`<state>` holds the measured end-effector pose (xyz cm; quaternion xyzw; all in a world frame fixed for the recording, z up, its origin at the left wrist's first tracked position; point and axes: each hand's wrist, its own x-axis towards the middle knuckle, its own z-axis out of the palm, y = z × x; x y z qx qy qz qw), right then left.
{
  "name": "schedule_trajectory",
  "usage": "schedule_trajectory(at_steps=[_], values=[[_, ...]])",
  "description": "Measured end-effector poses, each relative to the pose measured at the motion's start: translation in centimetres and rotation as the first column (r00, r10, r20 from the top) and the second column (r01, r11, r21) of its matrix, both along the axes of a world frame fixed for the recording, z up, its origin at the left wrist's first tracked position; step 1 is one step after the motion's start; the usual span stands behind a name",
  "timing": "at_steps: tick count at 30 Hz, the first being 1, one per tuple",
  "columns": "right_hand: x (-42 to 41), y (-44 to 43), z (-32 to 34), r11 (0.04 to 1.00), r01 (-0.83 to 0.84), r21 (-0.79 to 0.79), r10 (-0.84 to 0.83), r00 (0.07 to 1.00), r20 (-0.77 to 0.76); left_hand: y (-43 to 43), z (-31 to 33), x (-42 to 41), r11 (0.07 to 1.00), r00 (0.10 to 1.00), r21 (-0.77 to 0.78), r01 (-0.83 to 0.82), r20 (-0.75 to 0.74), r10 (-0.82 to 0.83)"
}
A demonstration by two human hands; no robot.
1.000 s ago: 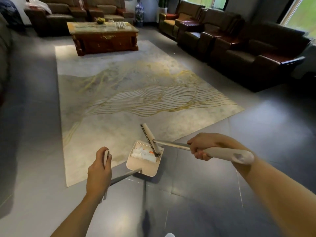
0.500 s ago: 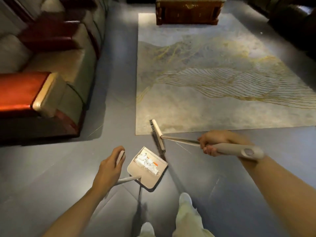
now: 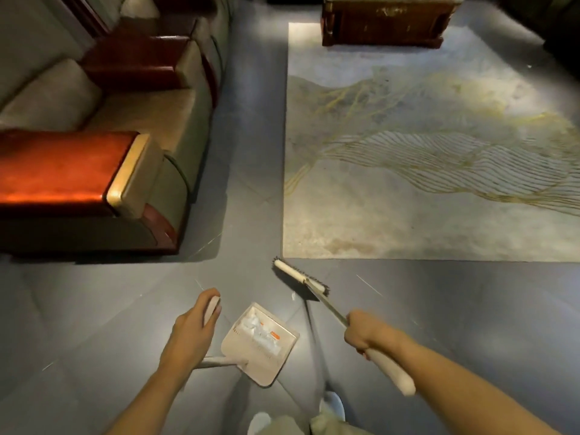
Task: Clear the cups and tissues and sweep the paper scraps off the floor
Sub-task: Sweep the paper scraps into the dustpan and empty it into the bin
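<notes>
Head view: dustpan [image 3: 266, 359] holds white paper scraps [image 3: 262, 332]. Left hand [image 3: 191, 334] grips its handle; right hand [image 3: 365, 332] clamps broom [image 3: 301, 279] handle, brush near rug [image 3: 423, 171] corner.

1. The left hand [image 3: 191, 332] curls round the pale top grip of a beige plastic dustpan [image 3: 262, 367], whose pan sits just right of that hand, between the two hands.
2. Crumpled white paper scraps [image 3: 260, 332], some marked orange, lie in the pan.
3. The right hand [image 3: 365, 334] grips the cream handle of a thin-shafted broom [image 3: 299, 276]. Its dark-bristled head lies ahead and left of that hand, over the glossy grey tiled floor [image 3: 470, 309].
4. A pale grey rug with gold wavy lines [image 3: 408, 183] spreads ahead of the right hand, with a dark wooden coffee table [image 3: 386, 26] at its far end.
5. A grey-green sofa with red-brown wooden armrests [image 3: 125, 152] stands ahead and left of the left hand.
6. Pale shoes [image 3: 334, 403] show below, between the forearms.
</notes>
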<state>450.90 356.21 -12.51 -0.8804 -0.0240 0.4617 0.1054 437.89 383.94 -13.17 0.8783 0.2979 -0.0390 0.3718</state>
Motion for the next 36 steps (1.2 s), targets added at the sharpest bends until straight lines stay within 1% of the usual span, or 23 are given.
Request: schedule_trajectory(at_steps=[2,5,8,10,12,15,18,20,22,25,28,30,36], values=[[-0.2,1.5,-1.1,0.999,-0.014,-0.04,0.013,0.999,-0.032,1.5,-0.6,1.8,1.0,1.0,0.007,0.011,-0.003,-0.011],[-0.5,4.3,-2.5,0.995,0.094,-0.023,-0.096,0.983,-0.156,3.9,-1.2,4.9,0.999,0.999,0.03,0.04,0.002,-0.04],[-1.4,6.7,-2.1,0.982,0.189,0.015,-0.178,0.948,-0.264,5.0,-1.5,6.9,0.995,0.995,0.005,0.097,0.026,-0.097],[-2.1,7.2,-1.0,0.956,0.286,0.058,-0.25,0.906,-0.343,5.1,-1.5,7.9,0.985,0.985,-0.001,0.17,0.039,-0.17],[-2.2,6.8,0.4,0.904,0.414,0.106,-0.336,0.843,-0.42,4.9,-1.3,8.7,0.969,0.968,0.0,0.245,0.047,-0.245],[-2.0,4.9,2.7,0.855,0.504,0.121,-0.4,0.79,-0.465,4.0,-0.9,9.6,0.93,0.928,0.008,0.368,0.058,-0.367],[-2.2,2.4,5.0,0.847,0.51,0.15,-0.399,0.797,-0.454,2.4,0.1,10.7,0.892,0.886,0.032,0.452,0.104,-0.453],[-2.3,-0.1,6.3,0.782,0.604,0.151,-0.487,0.745,-0.456,0.6,1.2,12.1,0.866,0.853,0.053,0.498,0.148,-0.5],[-2.1,-3.3,7.7,0.728,0.662,0.178,-0.539,0.713,-0.448,-2.0,2.3,14.0,0.839,0.819,0.07,0.539,0.191,-0.542],[-1.5,-9.0,9.5,0.678,0.695,0.239,-0.577,0.704,-0.413,-7.4,4.0,17.0,0.792,0.752,0.098,0.603,0.263,-0.605],[-0.9,-15.7,11.4,0.64,0.715,0.282,-0.627,0.698,-0.346,-14.2,5.2,20.0,0.752,0.692,0.122,0.648,0.318,-0.648],[-0.3,-20.8,12.5,0.596,0.747,0.294,-0.68,0.665,-0.31,-19.2,5.7,21.9,0.731,0.662,0.147,0.666,0.335,-0.67],[1.6,-38.1,15.4,0.483,0.799,0.359,-0.796,0.571,-0.2,-37.6,8.0,28.1,0.727,0.606,0.187,0.661,0.438,-0.663]])
